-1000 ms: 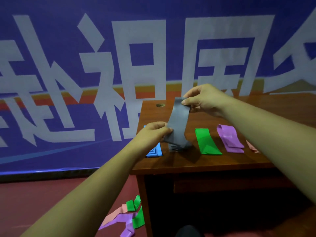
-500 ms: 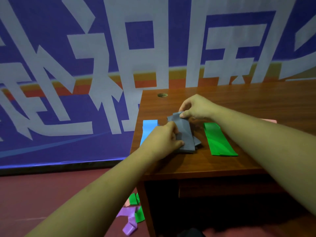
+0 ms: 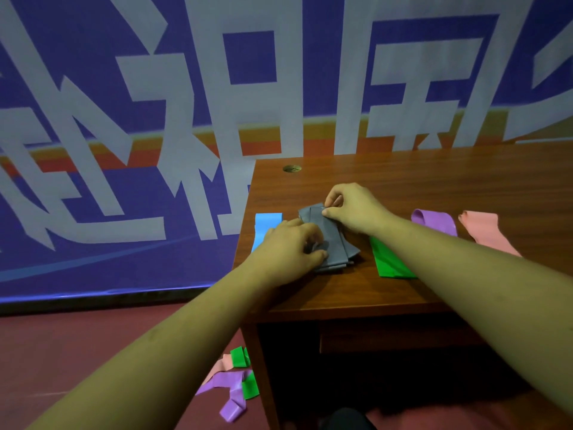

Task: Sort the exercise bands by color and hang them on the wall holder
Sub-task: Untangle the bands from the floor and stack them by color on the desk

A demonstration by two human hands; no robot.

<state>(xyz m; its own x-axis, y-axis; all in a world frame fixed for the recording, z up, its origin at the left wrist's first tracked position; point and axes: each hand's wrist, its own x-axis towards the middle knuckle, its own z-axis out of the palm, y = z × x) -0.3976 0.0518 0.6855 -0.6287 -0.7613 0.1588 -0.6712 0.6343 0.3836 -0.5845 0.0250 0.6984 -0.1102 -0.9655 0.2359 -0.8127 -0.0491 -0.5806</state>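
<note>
Both hands grasping the grey bands (image 3: 333, 240): left hand (image 3: 291, 249) pins, right hand (image 3: 353, 209) pinches; I'd square edges flat on counter (image 3: 403, 181).

Desk (image 3: 403, 293) front edge: bare wood, open to approach. Far strip behind the bands: bare except a cable hole (image 3: 292, 168). Middle row crowded: blue band (image 3: 263, 226), grey bands (image 3: 336, 246), green band (image 3: 387, 259), purple band (image 3: 434, 221), pink band (image 3: 486, 231). Floor at the left desk leg: loose bands (image 3: 232, 380).

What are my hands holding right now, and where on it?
Both are on the grey bands on the desk. The right hand pinches the far end; the left hand grips the near left edge.
</note>
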